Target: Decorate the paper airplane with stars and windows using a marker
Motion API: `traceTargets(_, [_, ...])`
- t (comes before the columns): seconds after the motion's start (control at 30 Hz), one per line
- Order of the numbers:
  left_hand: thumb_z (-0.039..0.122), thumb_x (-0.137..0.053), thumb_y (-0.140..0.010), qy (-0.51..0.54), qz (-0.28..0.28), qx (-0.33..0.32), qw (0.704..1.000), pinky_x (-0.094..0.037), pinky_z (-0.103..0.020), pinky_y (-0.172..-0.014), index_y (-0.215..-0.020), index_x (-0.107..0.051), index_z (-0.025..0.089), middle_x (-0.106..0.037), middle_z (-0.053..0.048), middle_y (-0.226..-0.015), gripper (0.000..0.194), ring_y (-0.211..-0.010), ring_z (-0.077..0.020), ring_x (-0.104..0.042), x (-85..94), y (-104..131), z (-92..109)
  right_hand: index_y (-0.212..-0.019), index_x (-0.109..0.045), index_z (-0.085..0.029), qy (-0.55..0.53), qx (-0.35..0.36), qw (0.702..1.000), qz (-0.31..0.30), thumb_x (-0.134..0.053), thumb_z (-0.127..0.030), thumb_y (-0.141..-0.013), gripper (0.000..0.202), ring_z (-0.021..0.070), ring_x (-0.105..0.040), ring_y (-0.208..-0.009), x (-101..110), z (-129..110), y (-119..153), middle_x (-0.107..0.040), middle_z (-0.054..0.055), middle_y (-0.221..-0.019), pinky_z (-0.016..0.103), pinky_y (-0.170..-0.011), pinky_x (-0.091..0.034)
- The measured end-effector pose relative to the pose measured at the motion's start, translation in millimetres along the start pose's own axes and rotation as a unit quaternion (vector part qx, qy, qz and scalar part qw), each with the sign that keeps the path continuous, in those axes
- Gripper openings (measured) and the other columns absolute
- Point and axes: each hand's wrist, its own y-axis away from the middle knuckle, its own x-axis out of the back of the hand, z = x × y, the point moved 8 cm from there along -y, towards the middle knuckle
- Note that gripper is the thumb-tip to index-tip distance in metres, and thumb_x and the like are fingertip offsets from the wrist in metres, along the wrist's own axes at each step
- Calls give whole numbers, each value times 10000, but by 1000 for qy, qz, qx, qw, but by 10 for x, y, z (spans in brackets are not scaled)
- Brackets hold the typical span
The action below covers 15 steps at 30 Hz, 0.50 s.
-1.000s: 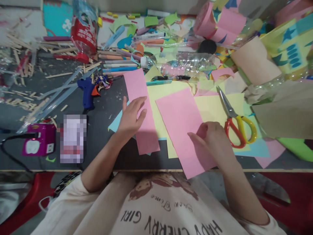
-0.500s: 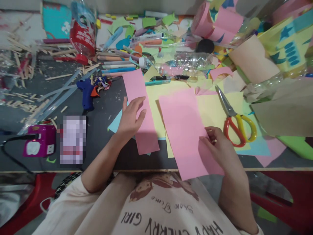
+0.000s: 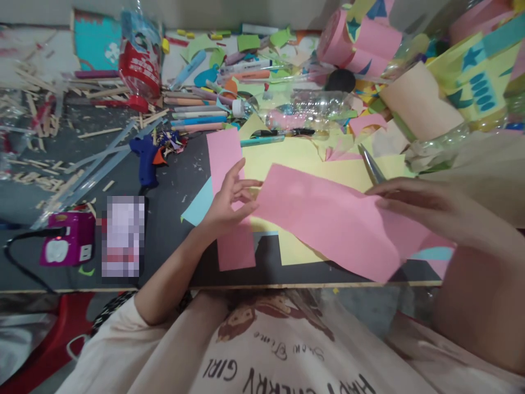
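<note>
A large sheet of pink paper is raised a little off the table and bends along its length. My right hand pinches its upper edge, thumb against fingers. At the sheet's left corner is my left hand, fingers apart, with thumb and fingertips close to the edge; whether they touch it is unclear. Under that hand lies a narrow pink paper strip. Scissors show only their blades, since my right hand and the sheet hide the handles. Yellow paper lies underneath.
To the left are a blue glue gun, a phone and a purple power adapter. Markers, a clear plastic bottle and a red-labelled bottle lie or stand behind. Wooden sticks are scattered at left.
My right hand has moved up and right, turning the large pink sheet sideways and lifting it over the scissors' handles. My left hand has moved right to its corner; the strip has shifted slightly.
</note>
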Motion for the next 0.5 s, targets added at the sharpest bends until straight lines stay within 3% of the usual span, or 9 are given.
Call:
traceTargets(0.07, [504,-661,-923,-25,16,21,999,-556,-408,-1042,-1636,-173,329,-743,-11,-1018,881,-712,-120,-668,24,13,-24,-823,-757,-287,-32,3,998,-52,-721,-698,-739,421,240,-691,-886,-96,1,-244,-777,82,-957,381,-771,-573])
traceTargets(0.13, [457,-649,-924,-59,43,37,997,-548,-406,-1028,-1636,-185,308,-684,46,-823,863,-620,-110,-587,74,15,-29,-851,-754,-273,-41,22,997,-68,-719,-580,-779,317,226,-680,-883,-158,-48,-490,-770,73,-960,382,-788,-562])
traceTargets(0.17, [433,-628,-932,-72,57,42,995,-559,-390,-982,-1636,-189,303,-644,63,-765,840,-583,-108,-539,103,12,-32,-877,-753,-260,-27,30,997,-65,-708,-478,-821,229,214,-673,-894,-172,-90,-606,-767,68,-981,383,-823,-554])
traceTargets(0.23, [383,-594,-940,-89,86,46,991,-565,-338,-861,-1636,-209,304,-588,76,-717,799,-520,-97,-423,164,-3,-40,-976,-747,-210,49,47,998,2,-666,-295,-891,145,191,-662,-885,-100,-228,-825,-751,81,-1017,388,-857,-533])
traceTargets(0.27, [358,-587,-938,-93,100,48,989,-553,-307,-794,-1630,-241,309,-583,71,-724,776,-503,-91,-366,194,-10,-49,-1074,-733,-169,89,61,992,58,-638,-235,-917,195,198,-666,-928,-31,-336,-916,-736,110,-1086,405,-894,-527])
traceTargets(0.33, [319,-589,-924,-96,124,53,986,-494,-250,-657,-1587,-367,308,-604,45,-780,699,-499,-83,-283,245,-19,-70,-1241,-683,-113,152,112,975,119,-649,-208,-935,322,253,-616,-1214,12,-609,-1075,-677,167,-1295,453,-1084,-449])
traceTargets(0.4, [297,-606,-903,-95,136,59,984,-402,-216,-545,-1502,-509,289,-624,17,-851,607,-506,-75,-239,274,-21,-88,-1438,-554,-114,191,152,962,121,-704,-177,-902,560,300,-434,-1463,-60,-831,-1246,-519,187,-1544,490,-1225,-297])
traceTargets(0.47, [276,-616,-882,-90,142,67,984,-330,-201,-492,-1438,-581,269,-614,8,-875,558,-506,-64,-212,286,-18,-99,-1532,-434,-57,235,135,956,111,-791,-188,-828,800,373,-281,-1557,-150,-905,-1435,-366,245,-1651,518,-1261,-194])
traceTargets(0.5, [266,-616,-874,-84,144,71,983,-306,-197,-479,-1432,-587,266,-598,13,-860,558,-503,-61,-202,288,-16,-103,-1552,-397,-34,261,127,952,94,-778,-193,-835,827,394,-278,-1556,-210,-915,-1519,-348,263,-1657,523,-1250,-194])
